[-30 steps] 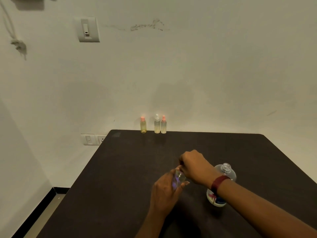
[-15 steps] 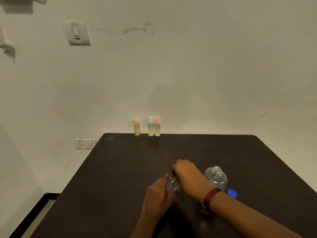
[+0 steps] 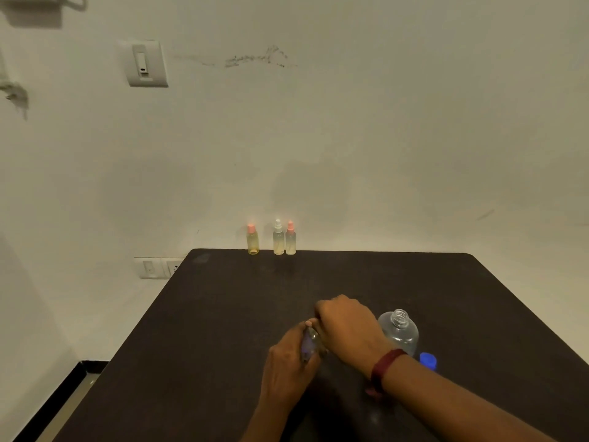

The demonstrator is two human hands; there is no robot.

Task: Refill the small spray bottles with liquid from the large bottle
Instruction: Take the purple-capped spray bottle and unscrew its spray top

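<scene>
Head view, looking down onto a dark table [image 3: 223,314]. Grips a small spray bottle [image 3: 309,344] in the left hand [image 3: 288,362], fingers curled round the clear body, top tilted up toward the right hand [image 3: 347,327]. Pinches that top with the right fingertips, closed tight over it and hiding the join; seated or loose, cannot tell. Little changed over the last second apart from a drift of the view: same two-handed hold, same pinch at the top, and a blue cap [image 3: 427,360] now showing clear of the right wrist and its dark red wristband [image 3: 384,365]. Reads as twisting the spray top, so no pouring yet; opening before a fill or closing after one, cannot tell, nor any liquid level inside the held bottle. Stands just right of the right hand: the large bottle [image 3: 400,333], upright, neck uncapped, near the blue cap, ready for a pour. Held bottle close in front, between both hands, just above the tabletop. Well apart at the far edge, against the wall: a row of three small bottles [image 3: 278,239], capped, yellowish inside, probably filled already.
</scene>
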